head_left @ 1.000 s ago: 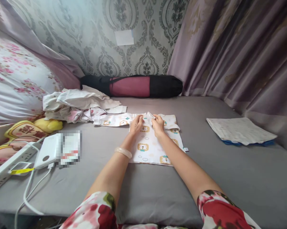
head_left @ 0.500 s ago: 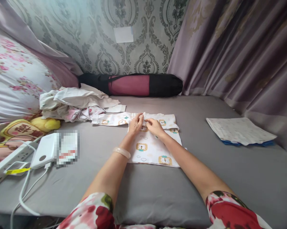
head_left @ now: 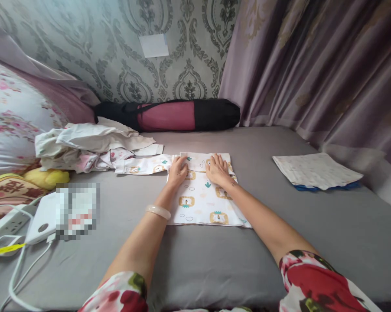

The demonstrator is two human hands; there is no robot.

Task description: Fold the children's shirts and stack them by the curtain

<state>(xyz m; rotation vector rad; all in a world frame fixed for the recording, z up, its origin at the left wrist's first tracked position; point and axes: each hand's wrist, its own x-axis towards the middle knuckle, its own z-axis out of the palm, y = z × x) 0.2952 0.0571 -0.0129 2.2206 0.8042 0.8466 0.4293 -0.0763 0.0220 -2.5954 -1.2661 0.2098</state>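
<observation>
The printed garment point(head_left: 198, 203) lies flat on the grey sheet point(head_left: 195, 264); smoothing its folded sleeve point(head_left: 195, 163) seems the step in hand, and the outstretched sleeve point(head_left: 141, 165) would call for similar folding. The right hand point(head_left: 218, 169) rests palm-down, fingers slightly spread; the left hand point(head_left: 177, 171) curls beside, whether pinching I cannot tell

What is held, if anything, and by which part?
The right hand lies flat on the printed garment; whether the left hand grips its upper edge is unclear.
</observation>
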